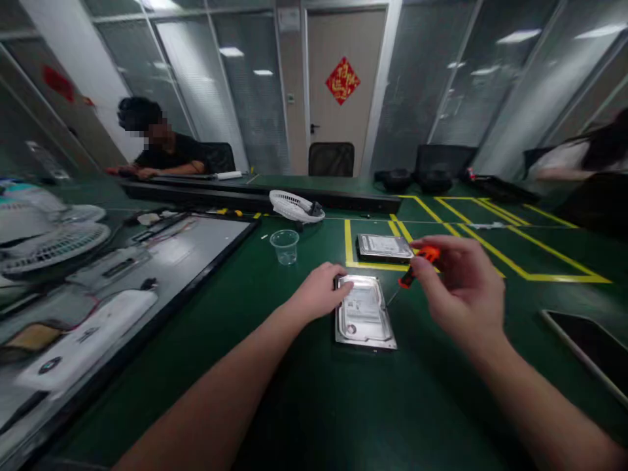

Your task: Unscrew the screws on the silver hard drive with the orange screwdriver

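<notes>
A silver hard drive lies flat on the green table in front of me. My left hand grips its upper left edge, thumb on the top face and fingers over the far side. In my right hand is a screwdriver with an orange and black handle, pinched between thumb and fingers. Its thin shaft slants down to the left, and the tip is at the drive's right edge; whether it sits in a screw I cannot tell. Just beyond lies a second hard drive inside yellow tape lines.
A clear plastic cup stands left of the second drive, with a white fan grille behind it. At left, a black-framed panel carries electronic parts. A phone lies at right. Two people sit across the table.
</notes>
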`<state>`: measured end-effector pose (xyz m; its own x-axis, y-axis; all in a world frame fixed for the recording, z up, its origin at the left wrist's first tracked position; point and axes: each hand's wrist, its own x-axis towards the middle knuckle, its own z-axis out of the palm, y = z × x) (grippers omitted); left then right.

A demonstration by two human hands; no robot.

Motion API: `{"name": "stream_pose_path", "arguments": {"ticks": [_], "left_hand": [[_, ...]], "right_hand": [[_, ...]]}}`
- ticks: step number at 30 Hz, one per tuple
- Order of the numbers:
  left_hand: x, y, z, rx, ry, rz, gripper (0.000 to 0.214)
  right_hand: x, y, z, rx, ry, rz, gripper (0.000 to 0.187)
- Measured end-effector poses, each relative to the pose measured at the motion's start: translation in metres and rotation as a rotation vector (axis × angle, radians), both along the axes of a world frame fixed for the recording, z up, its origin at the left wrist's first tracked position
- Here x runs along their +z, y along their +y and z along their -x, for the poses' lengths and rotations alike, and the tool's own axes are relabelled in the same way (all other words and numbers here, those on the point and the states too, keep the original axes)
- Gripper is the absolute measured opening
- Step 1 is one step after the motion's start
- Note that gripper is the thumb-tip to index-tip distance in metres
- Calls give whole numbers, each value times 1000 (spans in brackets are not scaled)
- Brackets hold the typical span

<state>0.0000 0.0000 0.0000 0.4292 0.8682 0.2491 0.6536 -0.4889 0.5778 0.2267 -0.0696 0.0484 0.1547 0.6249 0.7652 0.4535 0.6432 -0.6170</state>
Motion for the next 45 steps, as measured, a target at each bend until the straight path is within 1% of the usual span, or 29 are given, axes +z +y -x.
{"name": "stream_pose_path", "arguments": {"ticks": [5, 10, 14, 18, 24, 28, 31, 35, 41, 45], "left_hand": [[-1, 0, 1, -10, -5, -9, 34], [-1, 0, 1, -7, -11, 1, 34], [0, -1, 0, -13, -16, -3, 33], [-1, -1, 0, -11, -12, -4, 32], [0, -1, 0, -7, -8, 0, 33], [2, -2, -1, -5, -11, 10, 32], [2, -2, 0, -7, -8, 12, 32], [2, -2, 0, -7, -9, 13, 33], [4, -3, 0, -6, -5, 19, 33], [5, -3, 0, 0, -4, 29, 34]], "right_hand": [[3, -2, 1, 42, -36, 17, 26], [7, -6, 2, 35, -28, 39, 27], [6, -4, 2, 57, 2, 32, 26], [3, -1, 0, 23, -12, 33, 28], [0, 1, -3, 44, -37, 25, 34], [4, -3, -2, 59, -34, 45, 28], [6, -6, 0, 60, -25, 46, 28], [4, -4, 0, 72, -1, 48, 27], [0, 1, -3, 8, -41, 14, 30], [3, -2, -2, 47, -40, 20, 26]]}}
